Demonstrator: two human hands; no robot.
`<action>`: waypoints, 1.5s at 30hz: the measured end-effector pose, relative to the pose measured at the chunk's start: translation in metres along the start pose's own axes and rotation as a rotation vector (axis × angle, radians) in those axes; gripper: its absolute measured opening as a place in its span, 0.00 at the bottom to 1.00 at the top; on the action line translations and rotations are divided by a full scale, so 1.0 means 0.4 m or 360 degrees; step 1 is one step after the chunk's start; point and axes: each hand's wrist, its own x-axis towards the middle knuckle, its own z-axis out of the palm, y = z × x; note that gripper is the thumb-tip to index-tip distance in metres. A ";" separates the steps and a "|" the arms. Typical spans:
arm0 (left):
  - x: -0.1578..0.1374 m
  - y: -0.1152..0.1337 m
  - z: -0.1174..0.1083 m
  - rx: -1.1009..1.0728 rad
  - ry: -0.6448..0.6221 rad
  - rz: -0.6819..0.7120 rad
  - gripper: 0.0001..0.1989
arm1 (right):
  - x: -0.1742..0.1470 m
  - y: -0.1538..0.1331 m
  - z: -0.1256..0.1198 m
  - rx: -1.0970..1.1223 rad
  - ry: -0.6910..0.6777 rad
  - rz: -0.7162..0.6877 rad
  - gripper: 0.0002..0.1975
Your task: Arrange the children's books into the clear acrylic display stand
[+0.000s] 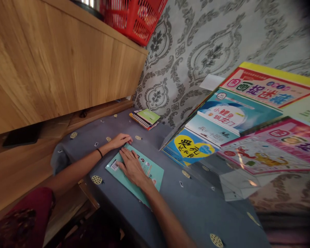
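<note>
A teal book lies closed on the table, a barcode showing near its left corner and small printed pictures on its right side. My right hand rests flat on the cover with its fingers stretched toward the far edge. At that far left corner of the book is my left hand, palm down, its fingers loosely extended and touching the edge. A dark band circles the left wrist. Part of the cover is hidden under the right hand.
A small stack of books sits by the wall. On the right, a clear display rack holds several picture books. The dark grey tablecloth has pineapple prints. A wooden cabinet with a red basket on top rises at left.
</note>
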 end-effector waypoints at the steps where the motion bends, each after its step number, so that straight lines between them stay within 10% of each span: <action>1: 0.001 -0.002 0.000 -0.0008 0.0003 -0.0003 0.21 | 0.003 0.002 0.002 -0.0004 0.0010 0.0005 0.25; 45: -0.043 0.031 -0.008 0.0325 0.0015 0.0113 0.22 | -0.004 -0.006 -0.004 -0.0065 0.0065 0.0549 0.30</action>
